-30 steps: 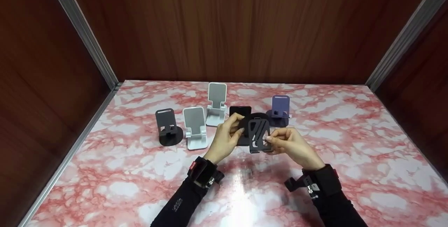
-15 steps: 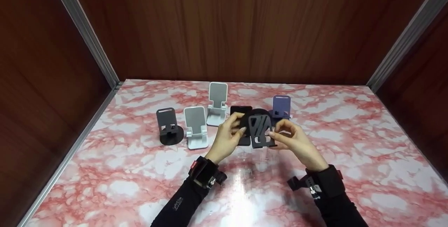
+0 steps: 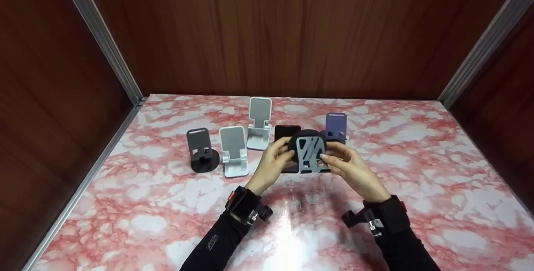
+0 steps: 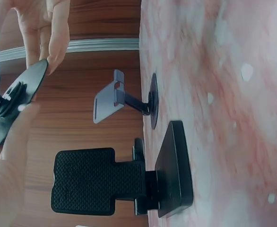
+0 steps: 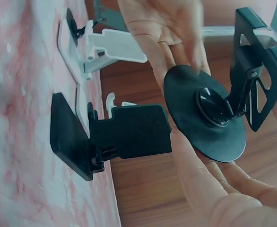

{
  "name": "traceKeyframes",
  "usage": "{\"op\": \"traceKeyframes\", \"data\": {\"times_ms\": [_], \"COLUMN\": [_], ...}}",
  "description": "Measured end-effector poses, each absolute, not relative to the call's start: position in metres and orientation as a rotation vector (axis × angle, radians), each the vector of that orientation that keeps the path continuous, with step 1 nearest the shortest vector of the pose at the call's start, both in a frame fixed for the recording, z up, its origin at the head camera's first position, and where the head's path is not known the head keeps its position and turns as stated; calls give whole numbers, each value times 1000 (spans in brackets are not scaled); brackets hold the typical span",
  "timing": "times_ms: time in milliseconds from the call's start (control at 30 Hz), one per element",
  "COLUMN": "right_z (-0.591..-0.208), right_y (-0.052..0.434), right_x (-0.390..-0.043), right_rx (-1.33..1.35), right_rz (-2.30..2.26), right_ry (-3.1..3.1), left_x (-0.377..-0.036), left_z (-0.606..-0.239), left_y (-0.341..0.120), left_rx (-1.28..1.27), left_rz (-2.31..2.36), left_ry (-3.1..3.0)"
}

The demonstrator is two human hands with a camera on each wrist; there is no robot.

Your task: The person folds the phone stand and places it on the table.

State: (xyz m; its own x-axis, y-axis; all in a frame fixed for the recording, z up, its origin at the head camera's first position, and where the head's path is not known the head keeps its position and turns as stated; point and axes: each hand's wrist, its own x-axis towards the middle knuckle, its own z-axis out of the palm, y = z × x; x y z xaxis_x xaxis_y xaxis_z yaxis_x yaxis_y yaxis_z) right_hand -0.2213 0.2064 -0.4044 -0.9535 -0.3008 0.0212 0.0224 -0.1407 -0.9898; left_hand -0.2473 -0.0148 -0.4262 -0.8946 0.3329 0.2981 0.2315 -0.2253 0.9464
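- Both hands hold one dark grey phone stand with round base (image 3: 309, 152) up off the marble table (image 3: 137, 204), centre of head view.
- Left hand (image 3: 273, 163): fingers curled round the left rim of the disc base, thumb in front. Right wrist view shows the left fingers (image 5: 176, 42) lying together behind the disc (image 5: 202, 116).
- Right hand (image 3: 348, 168): thumb and fingers pinch the right edge of the slotted grey plate; fingers bent, close together.
- Slotted plate faces the camera, upright, disc behind it.
- Black square-base stand (image 3: 287, 134) sits on the table just behind the held one, partly hidden.
- Purple stand (image 3: 335, 127) right of that, upper centre.
- Two white stands (image 3: 233, 152), (image 3: 259, 122) and a grey round-base stand (image 3: 201, 150) left of centre, standing apart from the hands.
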Motion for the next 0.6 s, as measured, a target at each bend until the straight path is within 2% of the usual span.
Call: {"op": "traceKeyframes", "data": {"times_ms": [600], "right_z": [-408], "right_y": [203], "right_x": [-223], "right_rx": [-271], "right_rz": [-2189], "right_ry": [1915], "left_x": [-246], "left_z": [-425], "left_y": [-17], "left_rx": [647], "left_rz": [2217], "left_ry": [1906]}}
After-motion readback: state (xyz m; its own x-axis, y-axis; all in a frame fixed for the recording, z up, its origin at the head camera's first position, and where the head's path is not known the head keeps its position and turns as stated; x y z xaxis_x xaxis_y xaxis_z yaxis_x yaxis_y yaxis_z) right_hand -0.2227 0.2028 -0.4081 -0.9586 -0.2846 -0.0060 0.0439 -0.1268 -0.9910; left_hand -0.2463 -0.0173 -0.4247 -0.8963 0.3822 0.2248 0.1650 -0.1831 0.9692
